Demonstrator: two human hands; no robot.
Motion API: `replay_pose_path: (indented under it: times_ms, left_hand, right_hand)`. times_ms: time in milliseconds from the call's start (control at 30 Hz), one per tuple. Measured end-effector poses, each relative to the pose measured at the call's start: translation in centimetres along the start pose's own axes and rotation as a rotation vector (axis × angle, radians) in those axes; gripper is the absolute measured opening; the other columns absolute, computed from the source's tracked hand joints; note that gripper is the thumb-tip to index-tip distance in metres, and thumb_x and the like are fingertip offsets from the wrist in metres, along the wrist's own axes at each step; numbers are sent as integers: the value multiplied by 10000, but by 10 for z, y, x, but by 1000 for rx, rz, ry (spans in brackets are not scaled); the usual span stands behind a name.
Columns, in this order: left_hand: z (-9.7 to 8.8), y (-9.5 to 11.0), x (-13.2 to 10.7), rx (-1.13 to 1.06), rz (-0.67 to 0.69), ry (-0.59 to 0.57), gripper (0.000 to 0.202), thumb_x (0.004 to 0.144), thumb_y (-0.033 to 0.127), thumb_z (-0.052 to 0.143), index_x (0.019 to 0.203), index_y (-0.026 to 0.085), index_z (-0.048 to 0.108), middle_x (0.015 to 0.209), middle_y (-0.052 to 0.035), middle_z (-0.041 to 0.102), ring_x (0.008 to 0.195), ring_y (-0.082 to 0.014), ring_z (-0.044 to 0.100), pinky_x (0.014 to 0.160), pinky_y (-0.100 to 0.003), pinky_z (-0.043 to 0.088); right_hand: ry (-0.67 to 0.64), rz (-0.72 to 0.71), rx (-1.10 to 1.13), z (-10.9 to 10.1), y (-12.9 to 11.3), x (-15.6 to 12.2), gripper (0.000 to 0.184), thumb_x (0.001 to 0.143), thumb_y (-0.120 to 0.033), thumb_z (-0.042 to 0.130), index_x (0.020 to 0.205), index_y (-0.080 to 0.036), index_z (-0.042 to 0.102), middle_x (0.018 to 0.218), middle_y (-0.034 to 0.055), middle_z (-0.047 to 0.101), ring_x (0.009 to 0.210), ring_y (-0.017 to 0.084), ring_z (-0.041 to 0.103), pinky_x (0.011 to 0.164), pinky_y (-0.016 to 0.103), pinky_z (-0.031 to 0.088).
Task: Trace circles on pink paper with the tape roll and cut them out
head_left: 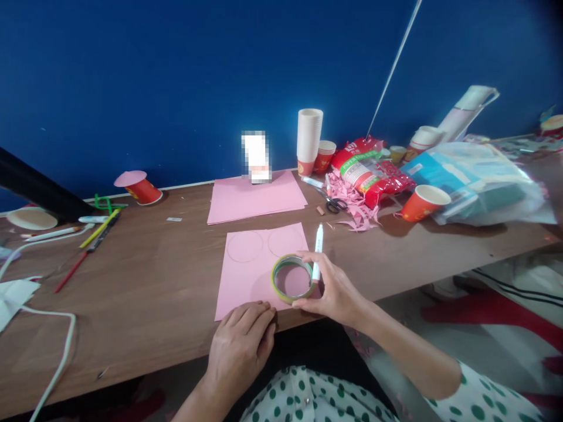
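Right hand [332,287] clamped on one yellow-green tape roll [275,282], hollow; one white marker [318,246] alongside. Left hand [241,340] unclenched, resting on one pink sheet [246,281], two circles [245,246] drawn.

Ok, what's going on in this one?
A person's right hand holds a tape roll on a pink sheet, with a white marker at the same hand; whether that is gripped too is unclear. The left hand rests at the sheet's near edge. Two round outlines show on the sheet's far half, and pink paper lies beyond it.
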State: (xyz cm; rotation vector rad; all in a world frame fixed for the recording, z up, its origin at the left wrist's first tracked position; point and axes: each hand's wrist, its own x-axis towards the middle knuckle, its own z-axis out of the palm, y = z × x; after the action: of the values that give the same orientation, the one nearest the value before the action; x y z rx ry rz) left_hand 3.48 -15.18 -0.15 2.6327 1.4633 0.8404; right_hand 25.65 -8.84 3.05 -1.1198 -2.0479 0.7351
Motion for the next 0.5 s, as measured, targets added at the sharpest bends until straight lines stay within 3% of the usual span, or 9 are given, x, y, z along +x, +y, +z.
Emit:
replay_pose_path:
  times_ms: [100,233,400,500]
  left_hand:
    - [-5,6,8,-47,-66,26,258,790,179,550,1046,191,574,970,-67,632,921,-207,573,808,-353,483]
    - [-11,18,28,-83,-133,157,395,770,198,587,1152,140,506,1090,-126,582,1042,-246,527,880,-394,459]
    - [-5,25,36,-19,100,147,379,755,101,594,1123,178,554,1105,-77,617,1064,-232,533,911,-376,448]
    - [3,24,30,-8,138,103,461,760,51,544,1211,139,500,1166,-95,594,1121,-234,500,936,-370,435]
  right_hand:
    - [-7,14,-10,1,2,0,699,620,-366,768,1183,-209,385,1271,125,495,1168,260,481,948,380,413]
    - [11,15,-12,4,5,0,700,613,-414,764,1171,-210,392,1261,128,502,1173,265,476,967,392,397]
    - [12,34,-9,5,4,0,666,624,-388,756,1157,-214,397,1250,122,517,1152,258,500,954,388,410]
    - [-3,42,-12,4,5,1,665,625,-380,756,1157,-213,395,1250,117,519,1148,250,504,947,379,417]
